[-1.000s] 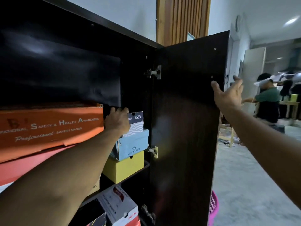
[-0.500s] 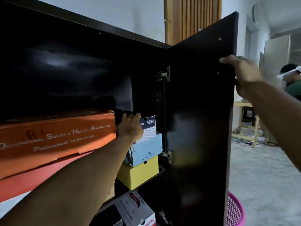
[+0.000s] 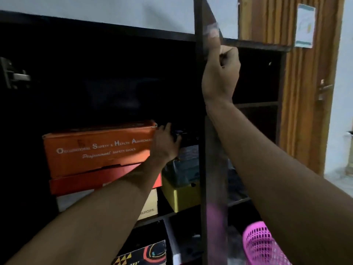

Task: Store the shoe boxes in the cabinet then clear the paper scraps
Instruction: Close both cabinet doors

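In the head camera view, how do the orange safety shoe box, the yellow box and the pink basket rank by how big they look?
1. Orange safety shoe box, clearly the largest.
2 and 3. Yellow box and pink basket: not ranked. Both are partly hidden by the cabinet door, and the basket sits nearer the camera.

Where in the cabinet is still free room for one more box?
Above the orange box, up to the cabinet top, the shelf looks free but dark. Beside it, around the left hand and yellow box, it is crowded.
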